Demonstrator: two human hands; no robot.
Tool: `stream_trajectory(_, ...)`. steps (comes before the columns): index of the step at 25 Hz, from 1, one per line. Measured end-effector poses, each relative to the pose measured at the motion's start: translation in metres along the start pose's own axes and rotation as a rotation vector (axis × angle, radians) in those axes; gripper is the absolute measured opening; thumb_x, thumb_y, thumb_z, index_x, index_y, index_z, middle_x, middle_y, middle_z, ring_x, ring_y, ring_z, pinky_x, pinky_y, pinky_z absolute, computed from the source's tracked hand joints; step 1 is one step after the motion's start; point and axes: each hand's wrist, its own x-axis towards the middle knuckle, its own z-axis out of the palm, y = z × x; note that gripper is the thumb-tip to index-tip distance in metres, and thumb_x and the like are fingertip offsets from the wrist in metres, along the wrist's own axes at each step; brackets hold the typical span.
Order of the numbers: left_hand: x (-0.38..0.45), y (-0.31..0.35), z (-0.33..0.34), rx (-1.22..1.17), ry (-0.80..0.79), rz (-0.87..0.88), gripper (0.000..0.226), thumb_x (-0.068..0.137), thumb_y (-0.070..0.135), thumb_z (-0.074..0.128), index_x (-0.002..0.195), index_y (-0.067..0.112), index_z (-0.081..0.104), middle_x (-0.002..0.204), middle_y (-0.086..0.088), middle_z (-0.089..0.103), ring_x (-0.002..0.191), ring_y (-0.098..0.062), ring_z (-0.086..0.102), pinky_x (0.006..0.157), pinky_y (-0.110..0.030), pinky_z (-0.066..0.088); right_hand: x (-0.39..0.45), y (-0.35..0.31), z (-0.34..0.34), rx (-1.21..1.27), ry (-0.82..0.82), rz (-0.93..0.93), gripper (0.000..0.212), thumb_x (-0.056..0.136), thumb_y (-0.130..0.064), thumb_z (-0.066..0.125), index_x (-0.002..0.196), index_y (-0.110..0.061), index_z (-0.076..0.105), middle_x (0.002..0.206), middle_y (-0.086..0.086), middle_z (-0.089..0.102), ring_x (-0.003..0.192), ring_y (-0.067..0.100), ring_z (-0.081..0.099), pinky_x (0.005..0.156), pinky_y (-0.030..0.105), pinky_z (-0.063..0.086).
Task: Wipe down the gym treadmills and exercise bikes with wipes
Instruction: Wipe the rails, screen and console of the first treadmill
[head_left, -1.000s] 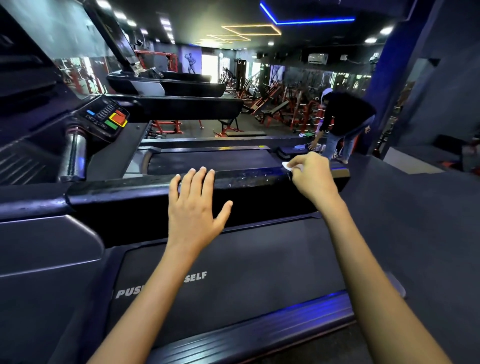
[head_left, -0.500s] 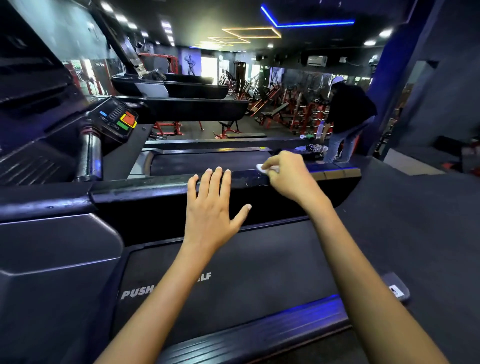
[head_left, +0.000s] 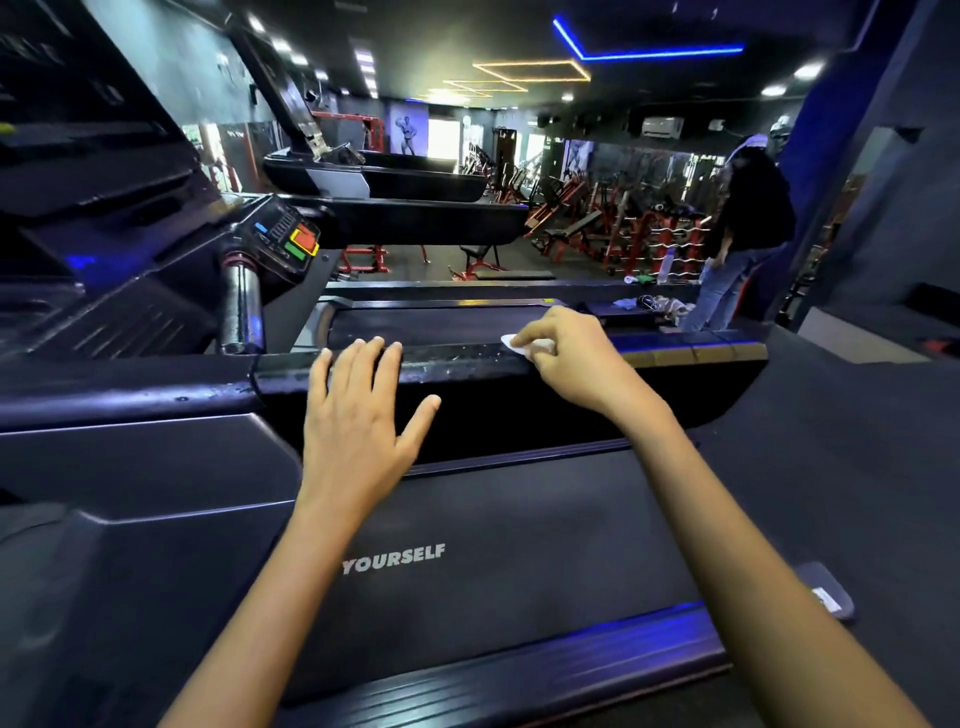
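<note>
A black treadmill fills the view, its belt (head_left: 519, 519) printed with "YOURSELF". Its wide side handrail (head_left: 467, 364) runs across the middle, dusty and streaked on top. My left hand (head_left: 358, 410) lies flat on the rail with fingers straight and spread. My right hand (head_left: 566, 358) pinches a small white wipe (head_left: 519, 344) against the rail's top, a little right of the left hand. Most of the wipe is hidden under the fingers.
The console (head_left: 285, 239) with coloured buttons and a chrome grip (head_left: 240, 306) stand at the left. More treadmills (head_left: 415, 218) line up behind. A person (head_left: 748, 228) stands at the far right near red weight machines (head_left: 623, 234). Cloths lie on a ledge (head_left: 654, 306).
My right hand has slid the wipe leftwards along the rail, closer to the left hand. The left hand stays flat on the rail. The person in the background has straightened up.
</note>
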Motion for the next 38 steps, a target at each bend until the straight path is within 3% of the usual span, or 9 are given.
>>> stream_trajectory(3, -0.003, -0.002, 0.005, 0.029, 0.002, 0.016, 0.065, 0.089, 0.053, 0.037, 0.126, 0.002, 0.055, 0.127, -0.016, 0.056, 0.119, -0.034, 0.051, 0.108, -0.045, 0.022, -0.006, 0.005, -0.009, 0.005, 0.035, 0.059, 0.027, 0.091, -0.004, 0.052, 0.11, -0.012, 0.069, 0.11, 0.011, 0.059, 0.107, 0.025, 0.054, 0.076, 0.013, 0.03)
stream_trajectory(8, -0.003, -0.004, 0.006, 0.06, 0.006, 0.048, 0.07, 0.087, 0.056, 0.039, 0.125, 0.0, 0.055, 0.126, -0.018, 0.057, 0.118, -0.036, 0.052, 0.106, -0.047, 0.025, 0.007, -0.033, 0.009, -0.073, 0.018, 0.056, 0.031, 0.089, -0.002, 0.049, 0.111, -0.011, 0.068, 0.118, 0.016, 0.061, 0.107, 0.031, 0.058, 0.088, 0.031, 0.046)
stream_trajectory(11, -0.004, -0.006, 0.003, 0.073, -0.007, 0.069, 0.072, 0.086, 0.056, 0.039, 0.126, -0.001, 0.055, 0.127, -0.019, 0.057, 0.118, -0.036, 0.053, 0.104, -0.048, 0.025, -0.002, -0.041, 0.017, 0.026, -0.04, -0.074, 0.026, 0.09, -0.005, 0.054, 0.11, -0.013, 0.07, 0.103, 0.007, 0.057, 0.102, 0.024, 0.055, 0.076, 0.017, 0.036)
stream_trajectory(14, -0.005, -0.008, 0.001, 0.099, -0.034, 0.108, 0.073, 0.085, 0.056, 0.037, 0.127, -0.001, 0.054, 0.128, -0.021, 0.056, 0.118, -0.036, 0.053, 0.104, -0.049, 0.024, -0.004, -0.026, 0.006, 0.041, 0.06, 0.054, 0.026, 0.088, -0.005, 0.053, 0.105, -0.013, 0.071, 0.102, 0.01, 0.063, 0.089, 0.029, 0.061, 0.061, 0.012, 0.04)
stream_trajectory(18, -0.004, -0.017, -0.008, 0.071, -0.132, 0.159, 0.078, 0.081, 0.059, 0.031, 0.132, 0.003, 0.051, 0.133, -0.018, 0.053, 0.124, -0.033, 0.049, 0.107, -0.044, 0.021, 0.001, -0.052, 0.024, -0.078, 0.097, 0.054, 0.03, 0.088, -0.004, 0.049, 0.106, -0.013, 0.071, 0.113, 0.015, 0.062, 0.101, 0.03, 0.058, 0.086, 0.032, 0.047)
stream_trajectory(23, -0.011, -0.058, -0.029, -0.118, -0.084, 0.079, 0.071, 0.082, 0.055, 0.034, 0.13, 0.006, 0.052, 0.135, -0.013, 0.05, 0.127, -0.029, 0.045, 0.111, -0.044, 0.015, -0.011, -0.056, 0.018, 0.068, 0.0, 0.018, 0.028, 0.085, -0.004, 0.059, 0.108, -0.015, 0.071, 0.108, 0.009, 0.062, 0.089, 0.018, 0.055, 0.068, 0.01, 0.038)
stream_trajectory(26, -0.018, -0.081, -0.031, -0.048, -0.041, 0.028, 0.069, 0.082, 0.053, 0.039, 0.127, 0.003, 0.054, 0.13, -0.016, 0.053, 0.125, -0.032, 0.047, 0.11, -0.045, 0.016, -0.006, -0.062, 0.024, -0.082, 0.117, 0.165, 0.03, 0.087, -0.006, 0.051, 0.108, -0.016, 0.07, 0.117, 0.012, 0.062, 0.104, 0.026, 0.057, 0.081, 0.026, 0.042)
stream_trajectory(29, -0.022, -0.083, -0.025, 0.005, -0.036, 0.039, 0.07, 0.081, 0.053, 0.043, 0.129, 0.003, 0.052, 0.13, -0.018, 0.053, 0.124, -0.035, 0.046, 0.11, -0.048, 0.017, -0.007, -0.094, 0.049, -0.057, 0.08, -0.007, 0.029, 0.09, -0.006, 0.051, 0.112, -0.013, 0.069, 0.115, 0.012, 0.058, 0.108, 0.029, 0.054, 0.09, 0.035, 0.044)
stream_trajectory(38, -0.028, -0.082, -0.021, 0.064, -0.012, 0.063, 0.079, 0.077, 0.058, 0.045, 0.134, 0.004, 0.048, 0.135, -0.016, 0.051, 0.127, -0.033, 0.044, 0.111, -0.049, 0.018, -0.004, -0.121, 0.05, -0.269, 0.049, -0.045, 0.035, 0.088, -0.002, 0.047, 0.115, -0.013, 0.066, 0.117, 0.013, 0.058, 0.111, 0.032, 0.052, 0.085, 0.036, 0.043)
